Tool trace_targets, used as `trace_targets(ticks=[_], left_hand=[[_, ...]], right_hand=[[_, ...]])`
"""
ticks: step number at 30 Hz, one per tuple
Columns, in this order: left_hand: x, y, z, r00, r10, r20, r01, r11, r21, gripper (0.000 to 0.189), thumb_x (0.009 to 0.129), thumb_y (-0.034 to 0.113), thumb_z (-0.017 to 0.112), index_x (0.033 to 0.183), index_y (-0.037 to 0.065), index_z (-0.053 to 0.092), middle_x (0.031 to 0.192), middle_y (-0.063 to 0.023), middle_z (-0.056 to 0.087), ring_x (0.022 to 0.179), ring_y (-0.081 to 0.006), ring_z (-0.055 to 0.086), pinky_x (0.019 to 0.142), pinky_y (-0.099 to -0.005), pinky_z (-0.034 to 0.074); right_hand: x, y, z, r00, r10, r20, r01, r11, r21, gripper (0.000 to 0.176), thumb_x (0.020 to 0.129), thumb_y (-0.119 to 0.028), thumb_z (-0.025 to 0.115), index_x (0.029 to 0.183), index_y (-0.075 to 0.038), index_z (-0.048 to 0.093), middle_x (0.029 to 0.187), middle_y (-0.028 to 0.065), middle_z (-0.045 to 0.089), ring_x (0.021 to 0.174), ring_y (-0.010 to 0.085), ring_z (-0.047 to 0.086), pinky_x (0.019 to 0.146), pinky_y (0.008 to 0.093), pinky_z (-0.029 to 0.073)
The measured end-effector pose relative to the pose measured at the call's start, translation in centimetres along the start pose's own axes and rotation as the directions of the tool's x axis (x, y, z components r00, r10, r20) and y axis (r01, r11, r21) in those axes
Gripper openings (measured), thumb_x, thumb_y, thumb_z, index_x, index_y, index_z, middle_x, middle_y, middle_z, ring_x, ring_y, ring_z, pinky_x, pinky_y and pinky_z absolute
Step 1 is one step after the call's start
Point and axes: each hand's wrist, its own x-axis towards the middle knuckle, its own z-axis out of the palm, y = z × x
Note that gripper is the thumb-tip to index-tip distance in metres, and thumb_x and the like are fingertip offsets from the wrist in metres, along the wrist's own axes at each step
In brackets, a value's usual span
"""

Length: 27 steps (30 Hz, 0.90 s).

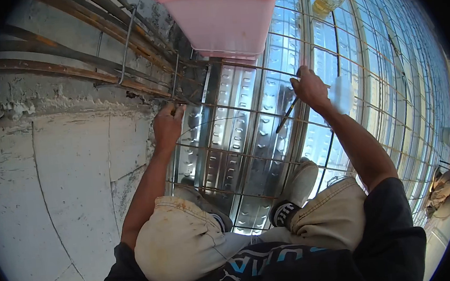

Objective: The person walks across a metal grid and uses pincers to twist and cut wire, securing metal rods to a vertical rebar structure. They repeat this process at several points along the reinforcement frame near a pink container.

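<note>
My left hand (168, 125) pinches a thin tie wire (210, 123) at a crossing of the rusty rebar mesh (248, 162), close to the concrete edge. The wire arcs to the right from my fingers. My right hand (309, 87) grips a slim dark tool (287, 116) that points down and left over the mesh. I am squatting, both feet on the ribbed metal decking (232, 95) under the bars.
A pink plastic bucket (223, 16) stands on the mesh just ahead. A clear jar of yellowish liquid (327, 0) sits farther back right. Thick rebar bundles (71, 63) run along the concrete beam (68, 168) at left. Debris lies at the far right edge.
</note>
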Motion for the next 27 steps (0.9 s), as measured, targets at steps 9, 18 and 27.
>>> trace_targets(ticks=[9, 18, 27], left_hand=[[0.0, -0.1, -1.0, 0.996, -0.022, 0.087, 0.024, 1.0, -0.021, 0.035, 0.091, 0.036, 0.066, 0.092, 0.001, 0.066, 0.079, -0.0171, 0.067, 0.077, -0.0338, 0.065, 0.072, -0.0421, 0.05], [0.9, -2.7, -2.2, 0.991, -0.117, -0.064, 0.061, 0.828, -0.557, 0.023, 0.094, 0.022, 0.066, 0.109, 0.004, 0.062, 0.097, -0.0061, 0.065, 0.084, -0.019, 0.064, 0.077, -0.0331, 0.052], [0.6, -2.1, 0.6, 0.801, -0.224, 0.555, 0.524, -0.187, -0.831, 0.016, 0.092, 0.015, 0.067, 0.102, 0.007, 0.058, 0.101, -0.007, 0.063, 0.097, -0.0247, 0.065, 0.087, -0.0408, 0.056]], right_hand=[[-1.7, 10.1, 5.1, 0.986, -0.121, 0.113, 0.089, 0.962, 0.258, 0.039, 0.092, -0.036, 0.059, 0.1, 0.002, 0.056, 0.096, 0.0236, 0.063, 0.091, 0.0372, 0.064, 0.078, 0.0488, 0.047], [-3.1, -0.1, 6.6, 0.931, -0.234, 0.28, -0.131, 0.504, 0.854, 0.068, 0.098, -0.058, 0.044, 0.124, 0.003, 0.056, 0.117, 0.021, 0.061, 0.113, 0.0282, 0.058, 0.093, 0.0439, 0.048], [-3.4, -6.9, 5.0, 0.891, -0.388, 0.235, 0.263, 0.864, 0.431, 0.037, 0.094, -0.035, 0.061, 0.094, 0.0, 0.052, 0.091, 0.0182, 0.054, 0.089, 0.0275, 0.054, 0.081, 0.0437, 0.043]])
